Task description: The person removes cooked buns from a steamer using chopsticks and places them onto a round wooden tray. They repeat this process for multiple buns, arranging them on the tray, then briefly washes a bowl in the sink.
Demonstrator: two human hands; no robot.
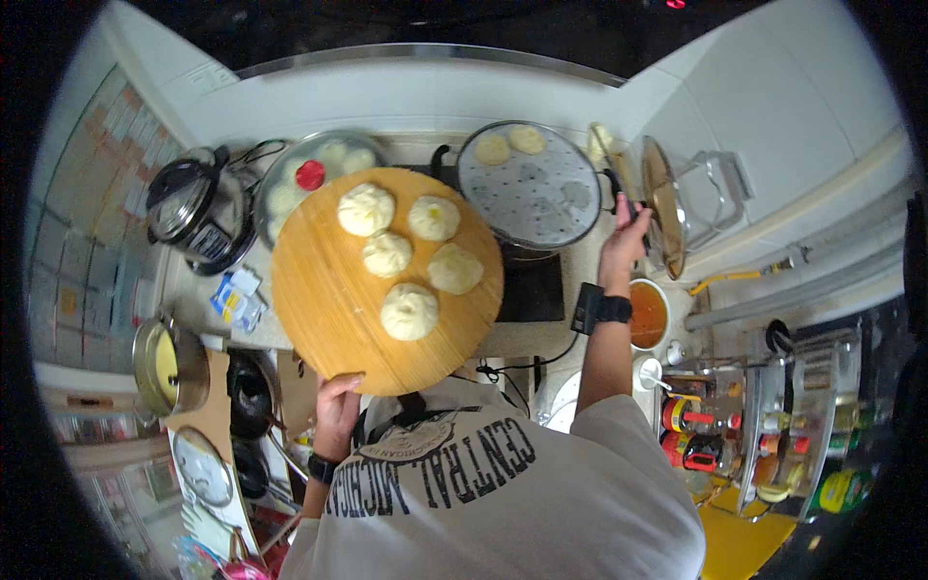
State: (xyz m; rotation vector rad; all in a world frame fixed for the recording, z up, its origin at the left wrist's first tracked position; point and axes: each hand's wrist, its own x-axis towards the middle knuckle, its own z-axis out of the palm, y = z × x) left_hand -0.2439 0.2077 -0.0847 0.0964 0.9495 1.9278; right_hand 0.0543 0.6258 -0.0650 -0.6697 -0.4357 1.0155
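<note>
My left hand (339, 406) grips the near edge of a round wooden board (326, 319), holding it tilted above the counter. Several pleated, uncooked-looking dough buns (409, 312) are spread over the board. In my right hand (625, 235) is a black-handled utensil (612, 181); its far end is too blurred to identify. It is beside the right rim of a round steamer tray (533, 192) with small holes. Two flat dough rounds (527, 140) lie at the back of that tray. Partly hidden behind the board, a lidded pan (322, 156) with a red knob shows pale buns through its glass.
An electric pressure cooker (192, 203) stands at the left, with a blue-and-white packet (239, 299) before it. At the right, a glass lid (665, 210) leans upright near a bowl of orange liquid (647, 314). Bottles (696, 417) fill a rack. A pot (167, 370) sits lower left.
</note>
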